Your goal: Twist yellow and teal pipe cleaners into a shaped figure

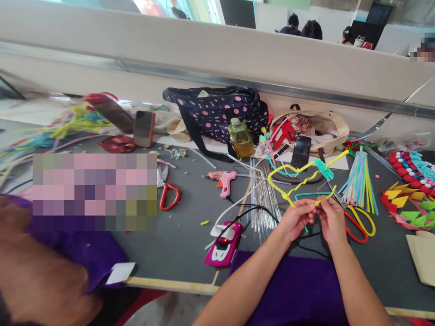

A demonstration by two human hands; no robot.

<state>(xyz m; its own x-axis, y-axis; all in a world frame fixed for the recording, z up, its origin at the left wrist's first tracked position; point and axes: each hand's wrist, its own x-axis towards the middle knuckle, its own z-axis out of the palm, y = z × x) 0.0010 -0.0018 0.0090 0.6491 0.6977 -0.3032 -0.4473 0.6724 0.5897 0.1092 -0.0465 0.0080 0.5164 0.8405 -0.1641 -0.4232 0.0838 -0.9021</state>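
Note:
Both of my hands are closed on a yellow pipe cleaner (276, 184) that is bent into a twisted outline. My left hand (299, 218) pinches it near its lower bend. Close beside it, my right hand (330, 219) pinches a short end that sticks up to the right. A turquoise coiled piece (323, 169) sits on the upper yellow strand. Under my hands runs a turquoise pipe cleaner (302, 195), partly hidden. Scissors with red handles (356, 230) lie just right of my right hand, next to a yellow loop (365, 222).
A pink glue gun (224, 180), a magenta car-shaped power strip (224, 246) and a bundle of clear sticks (261, 203) lie left of my hands. Pipe cleaners (362, 181) are bunched at right. Behind stand a bottle (240, 138) and a dotted bag (217, 108). Another person's arm (41, 262) reaches in at left.

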